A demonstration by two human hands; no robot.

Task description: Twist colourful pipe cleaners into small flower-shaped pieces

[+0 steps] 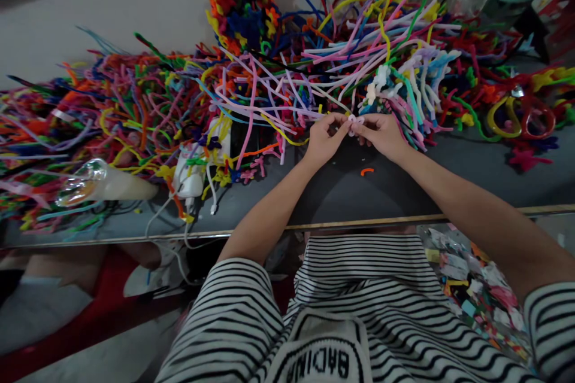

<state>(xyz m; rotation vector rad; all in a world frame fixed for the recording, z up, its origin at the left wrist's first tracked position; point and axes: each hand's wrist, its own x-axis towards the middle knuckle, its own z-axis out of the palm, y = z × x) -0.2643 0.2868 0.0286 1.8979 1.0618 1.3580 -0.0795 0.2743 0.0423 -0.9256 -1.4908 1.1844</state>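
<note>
Between my two hands is a small pale pink flower shape bent from pipe cleaner point(354, 124). My left hand point(327, 136) pinches its left side with thumb and forefinger. On the other side, my right hand point(381, 135) has its fingertips closed on the same flower. Just beyond my right hand lie bundled pastel pipe cleaners point(415, 87), with white and light blue bent shapes among them. A short orange pipe cleaner piece point(367, 172) rests on the dark table below my hands.
A large heap of coloured pipe cleaners point(148, 96) runs along the wall. Scissors point(521, 116) with yellow and red handles lie at the right. On the left are a white charger point(188, 173) with cables and a translucent bottle point(128, 184). Scraps point(471, 275) cover the floor beneath.
</note>
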